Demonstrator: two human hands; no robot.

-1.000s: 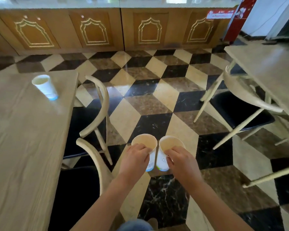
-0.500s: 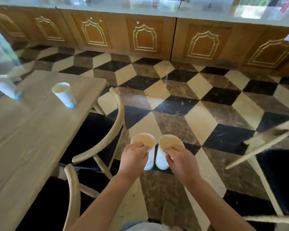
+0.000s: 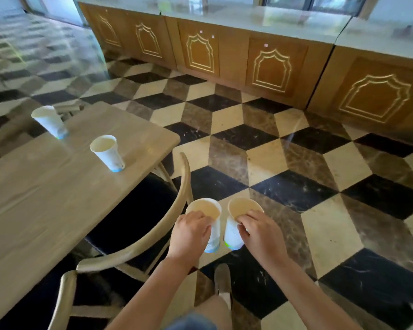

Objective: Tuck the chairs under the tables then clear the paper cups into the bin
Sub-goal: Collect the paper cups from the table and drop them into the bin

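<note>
My left hand (image 3: 191,234) grips a white paper cup (image 3: 206,211) by its rim and side, held upright above the floor. My right hand (image 3: 260,232) grips a second white paper cup (image 3: 239,209) right beside it; both cups look empty. On the wooden table (image 3: 45,198) at the left stand two more paper cups: one near the table's far corner (image 3: 107,153) and one further back at the left (image 3: 50,121). A curved-back wooden chair (image 3: 153,225) with a dark seat is pushed in under the table's near side, just left of my left hand.
A second chair back (image 3: 62,298) shows at the bottom left, also against the table. A long wooden counter with carved doors (image 3: 272,65) runs along the far wall. The checkered marble floor (image 3: 296,175) stretches open to the right. My foot (image 3: 222,284) is below the cups.
The view has swung left: the right-hand table and chair have left the frame, and a second cup on the left table has come into sight. Both hands keep their cups.
</note>
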